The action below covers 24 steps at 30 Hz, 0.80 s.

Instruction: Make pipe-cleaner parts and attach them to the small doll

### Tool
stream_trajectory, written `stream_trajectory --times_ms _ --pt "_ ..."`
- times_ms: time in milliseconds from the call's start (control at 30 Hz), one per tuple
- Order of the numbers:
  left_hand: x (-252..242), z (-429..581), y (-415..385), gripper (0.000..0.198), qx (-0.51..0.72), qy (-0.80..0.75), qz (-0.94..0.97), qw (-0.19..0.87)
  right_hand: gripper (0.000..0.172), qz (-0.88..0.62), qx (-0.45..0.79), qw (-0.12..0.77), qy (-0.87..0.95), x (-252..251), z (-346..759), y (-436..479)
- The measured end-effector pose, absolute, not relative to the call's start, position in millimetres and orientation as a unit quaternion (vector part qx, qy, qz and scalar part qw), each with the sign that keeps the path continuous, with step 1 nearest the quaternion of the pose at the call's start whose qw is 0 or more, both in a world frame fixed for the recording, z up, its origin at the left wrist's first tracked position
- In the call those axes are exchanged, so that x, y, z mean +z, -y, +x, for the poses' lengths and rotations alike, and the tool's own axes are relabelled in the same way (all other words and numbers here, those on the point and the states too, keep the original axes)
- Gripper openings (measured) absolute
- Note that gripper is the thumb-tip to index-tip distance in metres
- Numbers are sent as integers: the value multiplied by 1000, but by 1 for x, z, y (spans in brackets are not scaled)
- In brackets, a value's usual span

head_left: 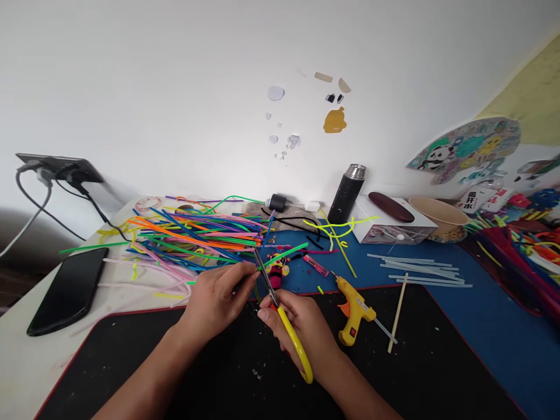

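My left hand (223,293) pinches a bright green pipe cleaner (291,253), whose free end points up to the right. In my right hand (308,328) is a pair of scissors (294,338) with yellow handles. The metal blades point up and left and cross the green pipe cleaner close to my left fingertips; whether they have cut into it I cannot tell. Just behind the blades sits a small dark pink and black figure (275,274), partly covered by them. A large pile of coloured pipe cleaners (201,233) lies beyond my left hand.
A yellow glue gun (357,308) lies right of my right hand, near a thin wooden stick (398,312) and several clear glue sticks (422,272). A black phone (67,291) is far left. Along the wall stand a black thermos (347,195), a white box (394,233) and a basket (440,219).
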<state>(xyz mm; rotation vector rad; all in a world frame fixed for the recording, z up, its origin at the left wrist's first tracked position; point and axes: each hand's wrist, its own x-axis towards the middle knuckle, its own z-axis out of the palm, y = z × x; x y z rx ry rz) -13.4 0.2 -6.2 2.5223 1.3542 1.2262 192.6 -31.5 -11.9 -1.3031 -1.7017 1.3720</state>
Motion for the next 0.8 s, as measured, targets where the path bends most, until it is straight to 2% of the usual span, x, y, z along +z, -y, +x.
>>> stream_trajectory --times_ms 233,433,567,667,800 --pt "-8 -13 -1 9 388 -435 812 23 29 -524 471 275 654 -8 188 37" --pt "2 -17 2 10 418 -431 800 -7 32 -529 446 321 646 -1 183 38" --pt "8 -29 -2 15 436 -486 757 2 32 -487 510 354 615 -5 183 40" --pt "3 -38 -12 20 424 -553 716 43 37 -444 580 329 599 -6 181 43" --pt "-13 -39 -27 26 407 -561 718 57 43 -420 629 275 594 4 179 49"
